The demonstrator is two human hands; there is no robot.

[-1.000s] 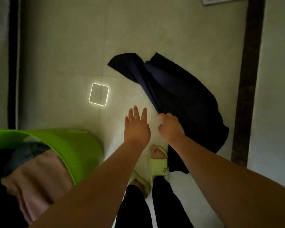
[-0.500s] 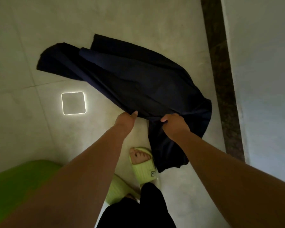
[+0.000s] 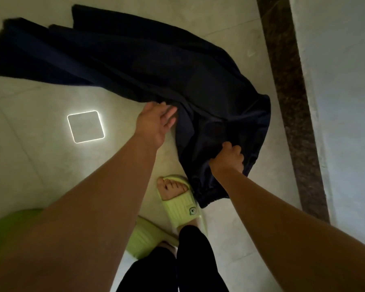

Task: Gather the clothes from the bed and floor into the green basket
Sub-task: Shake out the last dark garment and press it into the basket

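A dark navy garment (image 3: 148,60) lies spread across the pale tiled floor (image 3: 30,175), its gathered hem beside a lime-green slipper (image 3: 177,199). The right hand (image 3: 228,159) clutches a bunched fold near that hem — the left hand (image 3: 156,121) is spread, fingers touching the cloth's edge. A green basket (image 3: 6,224) shows at the lower left.

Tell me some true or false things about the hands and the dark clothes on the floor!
1. The right hand grips the dark garment. True.
2. The left hand is a tight fist. False: its fingers are straight, at the garment's edge.
3. The garment is in the green basket. False: it lies mostly on the floor.
4. The slippers are light green. True.
5. A glowing square shows on the floor, left of the left hand. True.
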